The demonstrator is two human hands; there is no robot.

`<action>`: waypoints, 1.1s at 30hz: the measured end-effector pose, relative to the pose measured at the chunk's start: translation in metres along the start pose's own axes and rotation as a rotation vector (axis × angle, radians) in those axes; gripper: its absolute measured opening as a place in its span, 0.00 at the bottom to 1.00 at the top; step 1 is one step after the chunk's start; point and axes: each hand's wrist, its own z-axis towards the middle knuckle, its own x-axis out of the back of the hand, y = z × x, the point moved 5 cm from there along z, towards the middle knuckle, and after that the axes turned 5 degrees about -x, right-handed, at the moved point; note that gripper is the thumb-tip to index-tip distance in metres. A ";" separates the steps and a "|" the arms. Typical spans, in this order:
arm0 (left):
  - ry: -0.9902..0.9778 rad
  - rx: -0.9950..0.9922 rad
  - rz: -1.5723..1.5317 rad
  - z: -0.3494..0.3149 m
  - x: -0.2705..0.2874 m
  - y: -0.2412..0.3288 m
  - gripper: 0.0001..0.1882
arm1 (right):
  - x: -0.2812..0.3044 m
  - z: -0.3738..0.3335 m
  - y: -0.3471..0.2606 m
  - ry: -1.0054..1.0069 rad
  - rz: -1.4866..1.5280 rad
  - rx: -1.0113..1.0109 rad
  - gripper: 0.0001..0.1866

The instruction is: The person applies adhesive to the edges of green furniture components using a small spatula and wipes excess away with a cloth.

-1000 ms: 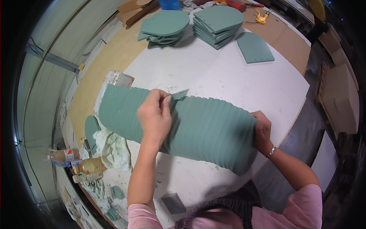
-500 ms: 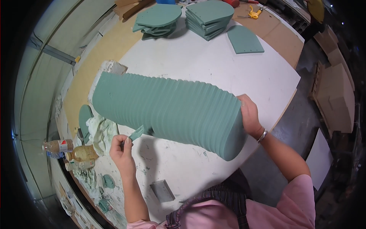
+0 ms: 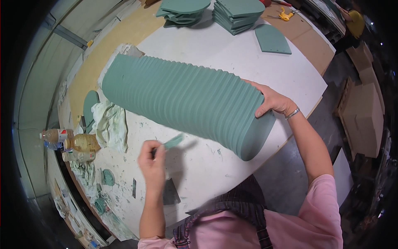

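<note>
A long row of green rounded boards (image 3: 182,97) stands on edge, pressed face to face, across the middle of the table (image 3: 203,56). Its left end rests against a whitish wrapped block (image 3: 132,50). My right hand (image 3: 269,101) grips the right end, thumb on the outer face and fingers over the far edge. On the near side, apart from the row, my left hand (image 3: 151,162) is closed round a small thin scraper (image 3: 173,142) smeared with green. Motion blurs this hand, and a dark part of the tool shows between its fingers.
Two stacks of green boards (image 3: 238,9) and a single board (image 3: 272,39) lie at the back, near a yellow-handled tool (image 3: 286,14). Bottles (image 3: 85,142), a stained cloth (image 3: 112,126) and a grey block (image 3: 171,192) are nearer. Cartons (image 3: 365,120) stand right; a person (image 3: 354,25) is beyond.
My left hand has moved right and slightly down with the scraper, away from the row's lower edge. My right hand has shifted its grip, its thumb now on the end face. The view has shifted slightly.
</note>
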 end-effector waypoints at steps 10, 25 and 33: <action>-0.125 -0.254 0.131 0.008 -0.080 0.030 0.03 | 0.000 -0.002 0.002 0.065 0.034 -0.015 0.62; -0.066 -0.416 0.283 0.018 -0.101 0.043 0.04 | -0.003 -0.004 0.008 0.075 0.118 0.047 0.57; -0.042 -0.537 0.320 0.008 -0.101 0.047 0.06 | -0.003 -0.002 0.012 0.067 0.103 0.095 0.55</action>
